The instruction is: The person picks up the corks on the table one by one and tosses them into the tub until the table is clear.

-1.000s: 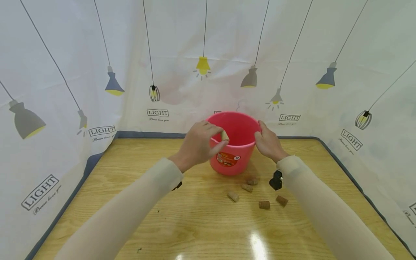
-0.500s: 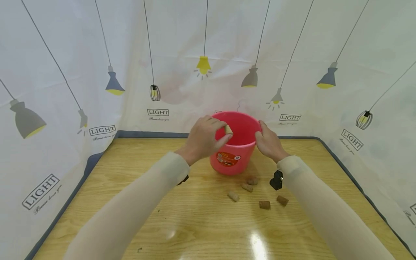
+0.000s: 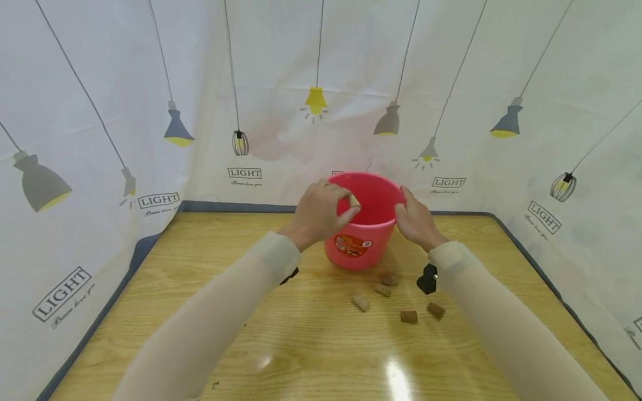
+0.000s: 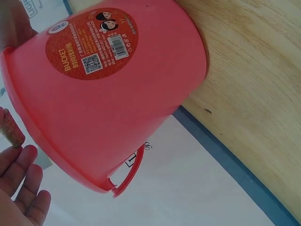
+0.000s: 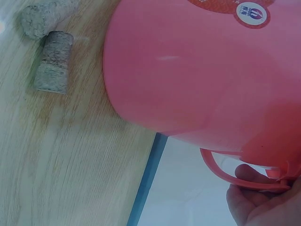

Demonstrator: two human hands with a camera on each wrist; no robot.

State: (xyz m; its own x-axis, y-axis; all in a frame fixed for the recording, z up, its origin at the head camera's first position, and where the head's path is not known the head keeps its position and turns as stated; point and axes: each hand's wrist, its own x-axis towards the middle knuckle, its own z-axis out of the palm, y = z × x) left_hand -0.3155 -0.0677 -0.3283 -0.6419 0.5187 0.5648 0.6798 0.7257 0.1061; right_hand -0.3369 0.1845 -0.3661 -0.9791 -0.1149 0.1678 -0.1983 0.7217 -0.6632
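Slightly right of the table's (image 3: 281, 340) middle and near its back edge, a pink bucket (image 3: 383, 239) stands upright, its round label (image 3: 353, 245) facing the front edge. The left hand (image 3: 317, 213) pinches a small cork (image 3: 354, 201) between thumb and fingers; the cork is held above the bucket's mouth, on the side toward the table's left edge. The right hand (image 3: 417, 220) grips the bucket at its upper side toward the right edge, where the looped handle (image 5: 214, 167) joins the rim. Between the bucket and the front edge, right of the middle, lie three pale corks (image 3: 360, 302) in a slanting row, the farthest one near the bucket's base. Beside them, two brown corks (image 3: 408, 317) lie on their sides toward the right edge, apart from each other. A white cloth (image 3: 281, 111) printed with hanging lamps rises behind the back edge.
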